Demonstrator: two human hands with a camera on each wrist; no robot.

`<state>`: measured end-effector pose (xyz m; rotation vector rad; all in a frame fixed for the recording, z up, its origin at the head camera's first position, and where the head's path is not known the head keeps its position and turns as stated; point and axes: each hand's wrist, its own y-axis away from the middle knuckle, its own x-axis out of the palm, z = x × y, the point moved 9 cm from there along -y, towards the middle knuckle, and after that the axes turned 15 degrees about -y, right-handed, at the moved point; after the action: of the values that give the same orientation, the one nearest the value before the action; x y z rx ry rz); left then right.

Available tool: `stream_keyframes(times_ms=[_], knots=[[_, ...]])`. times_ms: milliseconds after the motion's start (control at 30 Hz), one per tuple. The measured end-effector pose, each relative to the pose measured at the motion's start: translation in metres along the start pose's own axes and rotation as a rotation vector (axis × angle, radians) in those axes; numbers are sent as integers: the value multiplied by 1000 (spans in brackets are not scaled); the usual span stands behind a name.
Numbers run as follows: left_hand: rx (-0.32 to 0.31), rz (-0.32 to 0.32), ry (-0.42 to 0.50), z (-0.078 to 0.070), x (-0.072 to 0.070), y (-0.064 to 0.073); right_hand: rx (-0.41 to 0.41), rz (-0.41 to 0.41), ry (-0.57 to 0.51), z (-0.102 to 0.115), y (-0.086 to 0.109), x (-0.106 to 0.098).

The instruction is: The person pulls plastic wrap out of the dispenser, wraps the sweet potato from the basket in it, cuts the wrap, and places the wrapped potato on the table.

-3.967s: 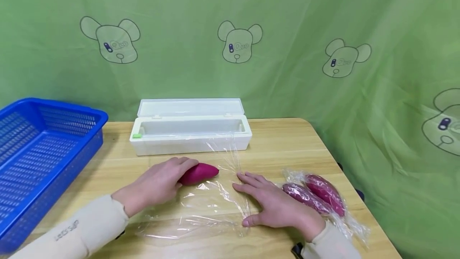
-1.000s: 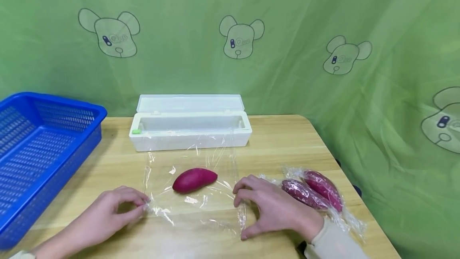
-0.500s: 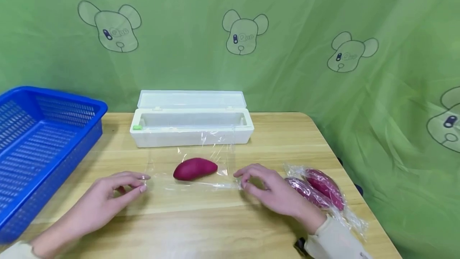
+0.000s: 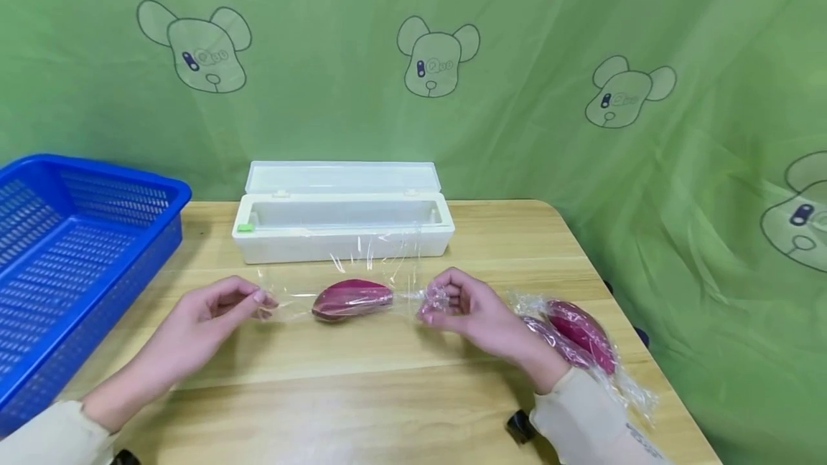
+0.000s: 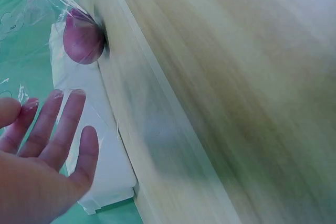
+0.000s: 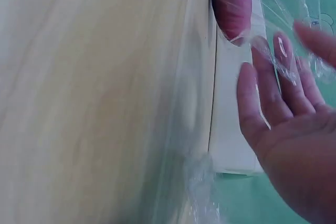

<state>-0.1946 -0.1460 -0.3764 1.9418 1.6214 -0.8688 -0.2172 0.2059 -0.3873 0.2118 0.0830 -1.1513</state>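
Observation:
A purple sweet potato point(image 4: 352, 300) lies mid-table in front of the white box, with clear cling film point(image 4: 284, 300) drawn over its front and top. At its left, my left hand point(image 4: 207, 318) pinches the film's edge between thumb and index finger; the left wrist view shows the other fingers point(image 5: 65, 127) spread. Bunched film is held by my right hand point(image 4: 474, 314) just right of the sweet potato's tip. Neither hand touches the sweet potato itself. From its near edge the film runs back to the open white cling film box point(image 4: 345, 246).
Two film-wrapped sweet potatoes point(image 4: 581, 332) lie at the table's right, beside my right forearm. A blue plastic basket point(image 4: 97, 250) stands at the left. Behind the wooden table point(image 4: 362, 393) hangs a green curtain point(image 4: 517, 56).
My left hand let go of the sweet potato and took the film's left edge. Both hands then lifted the film's near edge and carried it away from me over the sweet potato.

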Motion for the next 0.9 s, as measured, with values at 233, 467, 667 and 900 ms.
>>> stream_keyframes(times_ms=[233, 467, 667, 900], knots=[[-66, -22, 110, 7, 4, -9, 79, -198, -89, -5, -16, -8], [-217, -5, 61, 22, 12, -16, 148, -366, -43, -16, -29, -9], [-318, 81, 47, 31, 24, -17, 236, -363, 157, -22, -33, -6], [-355, 57, 138, 39, 22, -12, 284, -360, -38, -29, -29, -10]])
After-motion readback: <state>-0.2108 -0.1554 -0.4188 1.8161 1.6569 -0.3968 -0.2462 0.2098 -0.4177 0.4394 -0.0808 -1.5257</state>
